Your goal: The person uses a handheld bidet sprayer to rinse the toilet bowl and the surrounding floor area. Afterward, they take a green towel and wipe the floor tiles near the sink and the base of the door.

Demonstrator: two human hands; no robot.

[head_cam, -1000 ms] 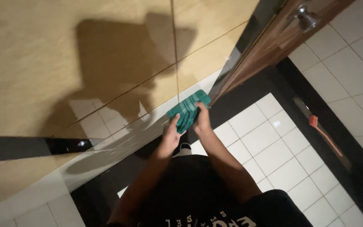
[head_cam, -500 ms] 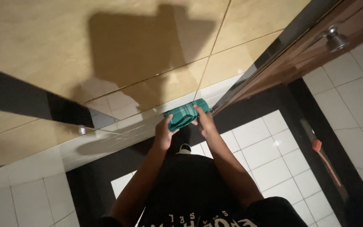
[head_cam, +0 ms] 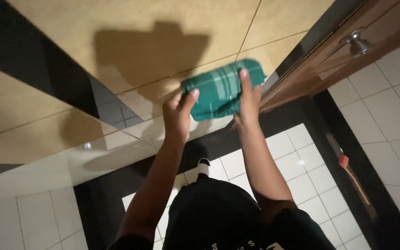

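A folded green checked cloth point(head_cam: 218, 90) is held up in front of a glossy tan tiled wall point(head_cam: 130, 28). My left hand point(head_cam: 179, 111) grips its lower left edge, thumb on the front. My right hand point(head_cam: 248, 99) holds its right side, fingers laid up over the cloth. Both forearms reach up from my dark shirt at the bottom of the view. The cloth sits close to the wall; whether it touches the tiles I cannot tell.
A brown wooden door point(head_cam: 348, 55) with a round metal knob point(head_cam: 358, 42) stands at the upper right. White floor tiles with a black border point(head_cam: 311, 115) lie below. An orange-handled tool point(head_cam: 350, 173) lies on the black border at right. A black tile band point(head_cam: 28, 60) crosses the wall at left.
Both hands have lifted the cloth higher up the wall, and the view has tilted so the door knob sits further right.
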